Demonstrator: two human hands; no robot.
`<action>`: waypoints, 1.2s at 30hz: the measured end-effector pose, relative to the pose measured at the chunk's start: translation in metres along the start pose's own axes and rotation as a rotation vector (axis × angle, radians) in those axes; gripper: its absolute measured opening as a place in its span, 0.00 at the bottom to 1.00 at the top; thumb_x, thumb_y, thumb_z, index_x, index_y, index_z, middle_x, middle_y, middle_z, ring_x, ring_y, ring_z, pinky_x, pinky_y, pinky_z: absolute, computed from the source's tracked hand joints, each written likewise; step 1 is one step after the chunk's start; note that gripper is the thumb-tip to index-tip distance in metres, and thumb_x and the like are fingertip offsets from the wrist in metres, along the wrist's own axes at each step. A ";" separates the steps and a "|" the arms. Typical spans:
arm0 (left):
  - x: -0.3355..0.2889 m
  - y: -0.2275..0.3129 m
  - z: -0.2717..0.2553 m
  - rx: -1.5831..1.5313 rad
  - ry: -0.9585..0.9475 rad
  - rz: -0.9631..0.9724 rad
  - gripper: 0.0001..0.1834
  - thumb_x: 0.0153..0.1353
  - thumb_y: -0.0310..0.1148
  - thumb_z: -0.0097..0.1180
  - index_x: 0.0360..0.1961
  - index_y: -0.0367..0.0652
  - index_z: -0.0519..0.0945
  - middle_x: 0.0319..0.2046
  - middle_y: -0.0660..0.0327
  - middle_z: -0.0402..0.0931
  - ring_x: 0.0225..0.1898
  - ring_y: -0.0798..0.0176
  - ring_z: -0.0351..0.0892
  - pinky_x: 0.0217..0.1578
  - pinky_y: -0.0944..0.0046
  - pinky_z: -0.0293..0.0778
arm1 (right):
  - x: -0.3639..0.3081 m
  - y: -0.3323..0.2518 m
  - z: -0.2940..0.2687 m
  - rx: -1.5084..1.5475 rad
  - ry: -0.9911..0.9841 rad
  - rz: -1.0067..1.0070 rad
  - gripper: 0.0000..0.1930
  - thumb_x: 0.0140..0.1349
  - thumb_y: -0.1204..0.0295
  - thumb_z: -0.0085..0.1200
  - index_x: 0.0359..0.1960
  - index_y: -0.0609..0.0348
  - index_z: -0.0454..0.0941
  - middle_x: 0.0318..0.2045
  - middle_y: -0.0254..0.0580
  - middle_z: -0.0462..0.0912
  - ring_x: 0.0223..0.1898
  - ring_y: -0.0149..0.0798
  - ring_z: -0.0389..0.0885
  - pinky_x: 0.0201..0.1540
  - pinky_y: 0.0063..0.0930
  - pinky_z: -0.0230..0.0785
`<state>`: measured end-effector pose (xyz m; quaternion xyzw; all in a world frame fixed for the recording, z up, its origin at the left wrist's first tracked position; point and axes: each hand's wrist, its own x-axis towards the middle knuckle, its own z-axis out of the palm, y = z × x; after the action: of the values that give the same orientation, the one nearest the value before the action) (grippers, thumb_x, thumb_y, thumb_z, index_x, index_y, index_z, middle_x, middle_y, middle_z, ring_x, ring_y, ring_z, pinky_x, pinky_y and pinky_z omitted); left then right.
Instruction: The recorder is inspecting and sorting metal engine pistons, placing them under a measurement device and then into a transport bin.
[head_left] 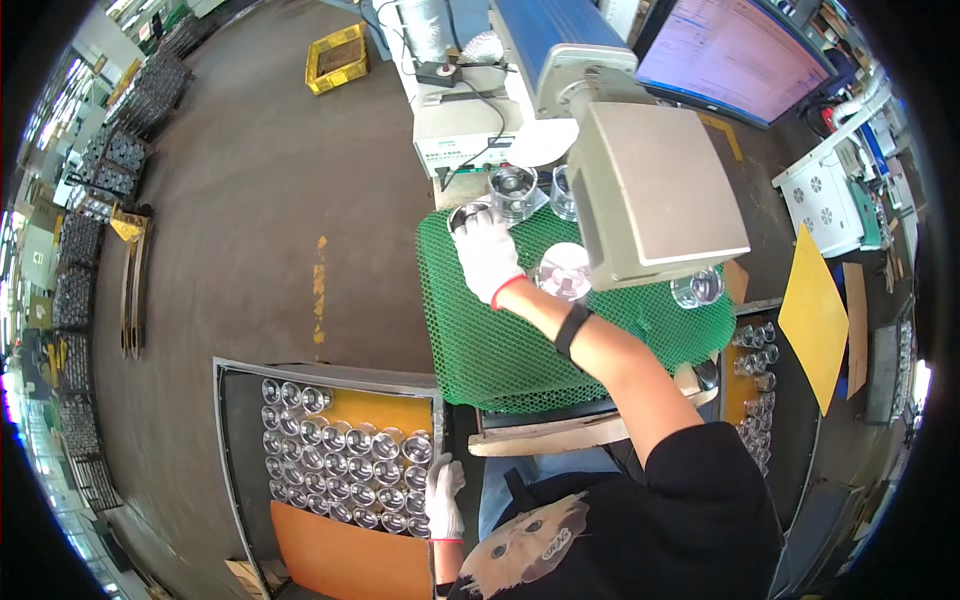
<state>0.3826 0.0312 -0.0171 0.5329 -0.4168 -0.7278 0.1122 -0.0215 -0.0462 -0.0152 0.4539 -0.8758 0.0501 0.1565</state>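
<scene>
My right hand (487, 255), in a white glove with a red cuff, reaches across the green mesh mat (480, 340). Its fingers are closed on the rim of a shiny metal piston (466, 214) at the mat's far left corner. Just right of it stands another piston (513, 190), with one more piston (562, 196) beyond. A piston with a pale flat top (565, 268) sits nearer, by my right wrist. My left hand (443, 497), gloved alike, hangs low beside the right wall of a bin (330, 374), fingers loosely apart and nothing visible in them.
A large beige machine head (660, 190) overhangs the mat. Another piston (697, 288) lies at the mat's right. Rows of pistons (335, 464) fill the left bin; more pistons (755, 370) stand at right. A monitor (735, 50) is behind, a yellow crate (337, 60) on the floor.
</scene>
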 end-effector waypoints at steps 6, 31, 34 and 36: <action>0.035 0.025 0.052 0.379 -0.354 0.131 0.20 0.69 0.35 0.51 0.58 0.34 0.74 0.51 0.56 0.77 0.54 0.63 0.73 0.59 0.66 0.65 | -0.156 -0.022 -0.098 0.372 -0.313 -0.194 0.22 0.50 0.63 0.58 0.46 0.59 0.76 0.42 0.47 0.76 0.49 0.48 0.72 0.57 0.47 0.62; -0.163 -0.201 0.496 1.520 -1.541 1.014 0.24 0.57 0.41 0.61 0.52 0.39 0.76 0.51 0.49 0.76 0.52 0.42 0.73 0.56 0.48 0.68 | -0.857 0.465 -0.117 0.481 -1.004 1.554 0.33 0.56 0.41 0.49 0.57 0.48 0.76 0.47 0.49 0.83 0.49 0.51 0.82 0.52 0.40 0.73; -0.170 -0.255 0.536 1.780 -1.600 1.113 0.27 0.55 0.47 0.61 0.51 0.42 0.77 0.52 0.50 0.75 0.56 0.42 0.68 0.59 0.46 0.62 | -0.947 0.505 -0.043 0.593 -0.718 1.798 0.37 0.54 0.41 0.52 0.60 0.53 0.73 0.54 0.50 0.80 0.54 0.51 0.79 0.55 0.40 0.71; -0.175 -0.277 0.554 2.044 -1.575 1.179 0.29 0.54 0.52 0.60 0.52 0.46 0.78 0.54 0.52 0.74 0.59 0.42 0.65 0.61 0.43 0.58 | -0.979 0.523 0.006 0.849 -0.576 2.013 0.34 0.61 0.49 0.49 0.67 0.51 0.63 0.64 0.49 0.69 0.63 0.46 0.70 0.63 0.36 0.63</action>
<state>0.0503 0.5813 -0.0525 -0.4096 -0.8621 -0.0599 -0.2923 0.0811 1.0205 -0.3055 -0.4472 -0.7586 0.3405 -0.3297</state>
